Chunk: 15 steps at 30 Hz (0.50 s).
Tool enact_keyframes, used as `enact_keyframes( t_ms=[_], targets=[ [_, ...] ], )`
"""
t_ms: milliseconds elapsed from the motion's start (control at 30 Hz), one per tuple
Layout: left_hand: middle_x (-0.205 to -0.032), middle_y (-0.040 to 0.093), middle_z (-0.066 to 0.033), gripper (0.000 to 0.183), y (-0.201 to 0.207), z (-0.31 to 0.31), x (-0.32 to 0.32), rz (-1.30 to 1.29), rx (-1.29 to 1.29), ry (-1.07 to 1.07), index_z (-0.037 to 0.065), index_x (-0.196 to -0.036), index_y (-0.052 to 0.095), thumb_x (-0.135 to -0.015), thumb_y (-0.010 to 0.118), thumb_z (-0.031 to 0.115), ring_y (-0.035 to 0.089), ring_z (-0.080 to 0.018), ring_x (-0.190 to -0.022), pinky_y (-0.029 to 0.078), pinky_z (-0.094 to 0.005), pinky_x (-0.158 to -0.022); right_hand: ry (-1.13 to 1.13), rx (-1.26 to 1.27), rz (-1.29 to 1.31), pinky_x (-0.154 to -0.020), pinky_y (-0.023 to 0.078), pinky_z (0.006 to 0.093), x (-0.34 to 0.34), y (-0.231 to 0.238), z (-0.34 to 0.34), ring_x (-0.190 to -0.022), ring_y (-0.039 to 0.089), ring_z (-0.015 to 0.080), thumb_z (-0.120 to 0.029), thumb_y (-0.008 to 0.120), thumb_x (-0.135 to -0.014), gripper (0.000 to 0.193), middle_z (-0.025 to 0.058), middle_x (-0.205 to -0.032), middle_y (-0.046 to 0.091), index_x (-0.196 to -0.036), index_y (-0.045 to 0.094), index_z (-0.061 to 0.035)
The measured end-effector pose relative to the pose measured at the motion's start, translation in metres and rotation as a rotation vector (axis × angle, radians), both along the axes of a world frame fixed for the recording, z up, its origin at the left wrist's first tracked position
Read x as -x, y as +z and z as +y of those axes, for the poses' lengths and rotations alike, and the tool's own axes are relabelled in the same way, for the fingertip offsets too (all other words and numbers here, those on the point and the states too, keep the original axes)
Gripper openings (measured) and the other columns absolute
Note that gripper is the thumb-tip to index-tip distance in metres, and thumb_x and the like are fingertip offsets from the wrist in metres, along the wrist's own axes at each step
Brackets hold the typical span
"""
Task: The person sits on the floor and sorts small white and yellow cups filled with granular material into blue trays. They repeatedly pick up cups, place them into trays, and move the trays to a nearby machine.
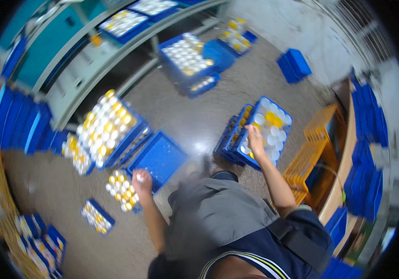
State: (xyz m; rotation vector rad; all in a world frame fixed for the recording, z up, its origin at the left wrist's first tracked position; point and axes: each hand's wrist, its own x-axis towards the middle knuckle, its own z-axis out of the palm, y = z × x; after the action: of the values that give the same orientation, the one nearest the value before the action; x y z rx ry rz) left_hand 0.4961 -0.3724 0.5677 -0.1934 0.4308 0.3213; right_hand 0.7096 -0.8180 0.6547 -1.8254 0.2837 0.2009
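Observation:
My left hand is closed around a small white piece, beside the near left edge of an empty-looking blue tray. Its fingers curl over most of the piece. To the right, my right hand has its fingers stretched out over the left part of a blue crate. That crate holds several round white pieces and yellow ones, and tops a stack of similar crates. Whether my right fingertips touch the pieces, I cannot tell.
Heaped white and yellow pieces fill a large crate at left. Smaller filled trays stand on the floor. Farther off are another full crate and a metal bench. Orange crates line the right side.

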Motion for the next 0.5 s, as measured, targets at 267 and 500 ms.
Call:
enact_keyframes(
  t_ms=[267,500],
  targets=[
    [-0.068,0.039,-0.0003,0.022,-0.025,-0.005,0.052,0.45,-0.008,0.098,0.008,-0.075,0.044,-0.096,0.051,0.009,0.034,-0.0125,-0.055,0.031,-0.0268,-0.047,-0.128,-0.407,0.342,-0.056,0.048,0.0344,-0.002,-0.04,-0.029,-0.069,0.058,0.0142,-0.033,0.045,-0.105,0.031,0.0018,-0.084,0.059,-0.104,0.063,-0.0075],
    [-0.068,0.036,-0.0003,0.018,-0.003,-0.052,-0.025,0.267,0.089,-0.426,0.008,-0.076,0.045,-0.094,0.049,0.006,0.036,-0.0132,-0.06,0.03,-0.0264,-0.051,-0.342,0.692,-0.045,-0.071,0.052,0.0469,0.107,-0.057,-0.085,-0.092,0.066,0.0338,-0.035,0.052,-0.101,0.03,0.0172,-0.09,0.069,-0.096,0.063,-0.0066]
  ],
)
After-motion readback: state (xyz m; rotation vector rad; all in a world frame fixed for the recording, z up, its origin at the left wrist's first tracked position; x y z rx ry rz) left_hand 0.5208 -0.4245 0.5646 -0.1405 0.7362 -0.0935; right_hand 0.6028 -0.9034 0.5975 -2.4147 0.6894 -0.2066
